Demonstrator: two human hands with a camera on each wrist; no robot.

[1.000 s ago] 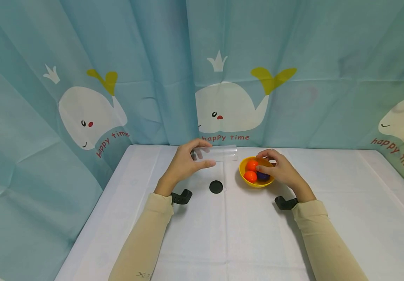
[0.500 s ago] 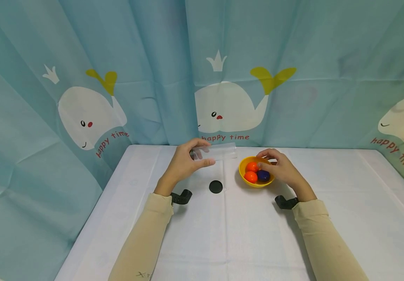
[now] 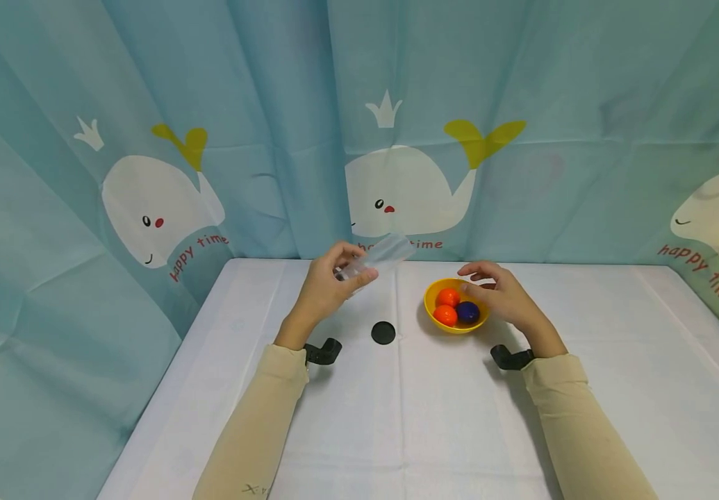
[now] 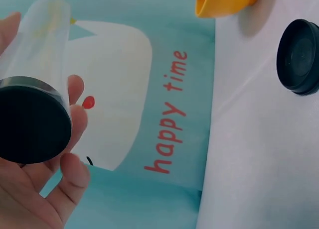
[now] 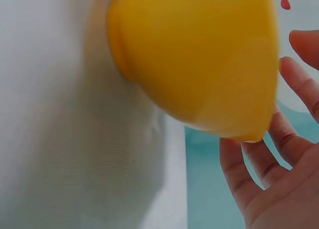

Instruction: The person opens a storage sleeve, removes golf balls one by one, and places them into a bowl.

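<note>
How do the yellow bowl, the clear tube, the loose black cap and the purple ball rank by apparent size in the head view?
1. yellow bowl, largest
2. clear tube, held tilted in the left hand, a bit smaller
3. and 4. loose black cap and purple ball: too alike to rank.

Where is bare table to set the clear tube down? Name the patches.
Free: the white table right of the yellow bowl, and the near strip between both sleeves. Crowded: the middle, where the black cap lies between left hand and bowl.
</note>
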